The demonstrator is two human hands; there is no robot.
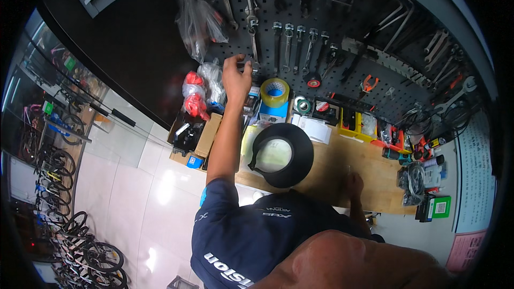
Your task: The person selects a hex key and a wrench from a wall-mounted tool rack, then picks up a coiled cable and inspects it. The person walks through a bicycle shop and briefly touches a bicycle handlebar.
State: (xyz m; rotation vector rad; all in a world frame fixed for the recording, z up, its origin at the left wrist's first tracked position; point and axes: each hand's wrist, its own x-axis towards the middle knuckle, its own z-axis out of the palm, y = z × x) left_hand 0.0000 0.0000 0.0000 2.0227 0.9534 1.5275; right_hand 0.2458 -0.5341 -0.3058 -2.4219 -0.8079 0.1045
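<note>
My left arm stretches up to the dark pegboard (278, 64). My left hand (236, 79) is at its lower part with fingers bent and the thumb apart, close beside the lower end of a hanging combination wrench (254, 43); nothing shows in the hand. My right hand (354, 185) is low over the wooden bench (329, 168), in shadow, its fingers curled. A thin pale tip stands up from them, too small to name. Between my arms lies a round black cap (300, 155) with a pale greenish inside.
A yellow tape roll (274, 92) sits on a blue box behind the cap. Red-and-clear plastic bags (195, 96) and an open cardboard box (208, 135) stand left of my forearm. Yellow bins (350, 123) line the board's foot. Bicycles (99, 257) stand at far left.
</note>
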